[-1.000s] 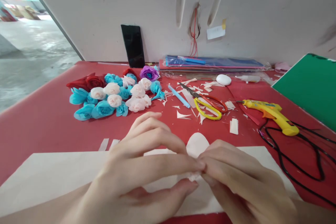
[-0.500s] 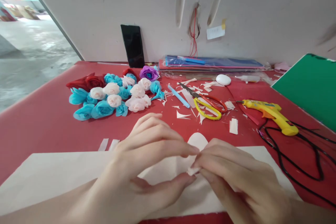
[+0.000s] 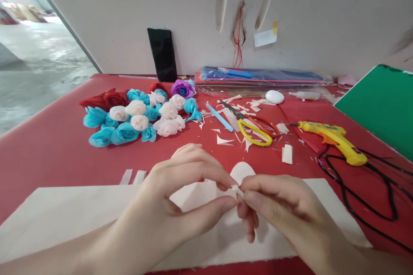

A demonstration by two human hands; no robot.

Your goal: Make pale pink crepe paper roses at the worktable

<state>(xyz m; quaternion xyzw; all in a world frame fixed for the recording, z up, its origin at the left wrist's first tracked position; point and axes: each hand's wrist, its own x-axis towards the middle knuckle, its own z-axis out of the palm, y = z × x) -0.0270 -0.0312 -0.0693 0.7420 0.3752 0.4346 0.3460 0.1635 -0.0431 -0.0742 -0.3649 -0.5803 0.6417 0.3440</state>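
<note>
Paper twist [image 3: 238, 190] pinched in R hand [image 3: 300, 215], L hand [image 3: 151, 206] thumb/index parted, contact unclear; rounded pc [image 3: 242, 172] just beyond grip, flat, unshaped; formed roses [image 3: 140, 122] farther off, L

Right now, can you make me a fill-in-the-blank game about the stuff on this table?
The scissors have one red handle and one ____ handle.
The glue gun lies to the ____ of the scissors.
The screen of the phone is ____.
The tabletop under the flowers is ____.

Missing words: yellow; right; black; red.
</note>
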